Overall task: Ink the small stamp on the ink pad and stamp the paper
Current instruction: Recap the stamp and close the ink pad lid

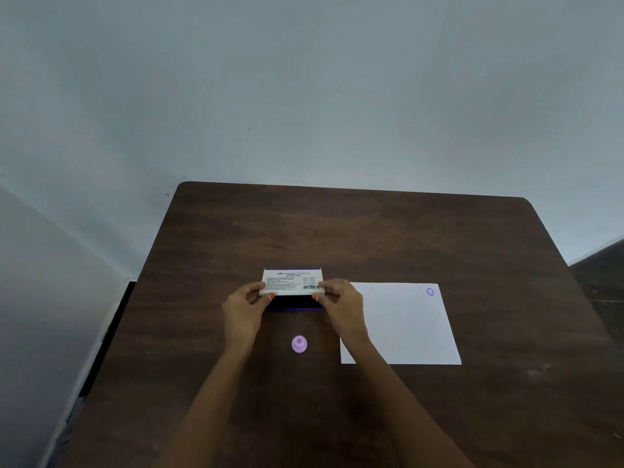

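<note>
The ink pad (293,305) lies at the middle of the dark wooden table (371,231). Its white labelled lid (292,282) is tilted up at the near edge, and the dark pad shows underneath. My left hand (243,307) pinches the lid's left corner, and my right hand (341,300) pinches its right corner. The small pink stamp (299,343) stands alone on the table, nearer to me, between my forearms. A white sheet of paper (405,327) lies to the right and bears one purple round stamp mark (430,291) near its far right corner.
A pale wall rises behind the table's far edge. The table's left edge runs close to a white wall, and a dark floor shows past the right corner.
</note>
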{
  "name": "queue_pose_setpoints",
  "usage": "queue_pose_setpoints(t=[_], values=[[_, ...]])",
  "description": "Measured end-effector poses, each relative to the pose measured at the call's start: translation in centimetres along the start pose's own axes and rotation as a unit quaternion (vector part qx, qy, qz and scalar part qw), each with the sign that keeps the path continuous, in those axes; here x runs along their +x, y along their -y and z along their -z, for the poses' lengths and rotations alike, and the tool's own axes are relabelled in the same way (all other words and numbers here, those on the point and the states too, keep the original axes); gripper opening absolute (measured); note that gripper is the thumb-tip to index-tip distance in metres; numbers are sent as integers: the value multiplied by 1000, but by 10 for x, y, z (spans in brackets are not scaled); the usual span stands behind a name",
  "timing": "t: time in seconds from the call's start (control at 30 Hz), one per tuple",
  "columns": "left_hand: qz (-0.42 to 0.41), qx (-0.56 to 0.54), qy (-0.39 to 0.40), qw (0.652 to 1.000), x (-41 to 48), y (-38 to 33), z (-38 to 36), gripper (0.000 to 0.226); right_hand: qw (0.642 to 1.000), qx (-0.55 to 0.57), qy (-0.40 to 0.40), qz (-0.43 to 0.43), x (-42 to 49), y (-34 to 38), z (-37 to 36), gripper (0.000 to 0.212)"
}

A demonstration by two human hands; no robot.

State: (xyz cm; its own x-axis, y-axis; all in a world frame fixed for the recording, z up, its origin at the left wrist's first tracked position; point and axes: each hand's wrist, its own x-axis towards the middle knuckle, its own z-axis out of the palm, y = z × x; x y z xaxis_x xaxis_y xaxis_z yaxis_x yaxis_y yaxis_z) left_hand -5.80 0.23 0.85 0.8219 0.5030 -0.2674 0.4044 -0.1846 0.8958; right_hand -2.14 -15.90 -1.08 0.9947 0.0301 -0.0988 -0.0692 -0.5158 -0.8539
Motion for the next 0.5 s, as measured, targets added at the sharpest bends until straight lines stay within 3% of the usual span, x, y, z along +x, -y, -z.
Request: queue_pose_setpoints(t=[0.5], values=[[-39,148,39,987,-14,20,-3,36,987,-148,37,47,-27,-16,-16,32]])
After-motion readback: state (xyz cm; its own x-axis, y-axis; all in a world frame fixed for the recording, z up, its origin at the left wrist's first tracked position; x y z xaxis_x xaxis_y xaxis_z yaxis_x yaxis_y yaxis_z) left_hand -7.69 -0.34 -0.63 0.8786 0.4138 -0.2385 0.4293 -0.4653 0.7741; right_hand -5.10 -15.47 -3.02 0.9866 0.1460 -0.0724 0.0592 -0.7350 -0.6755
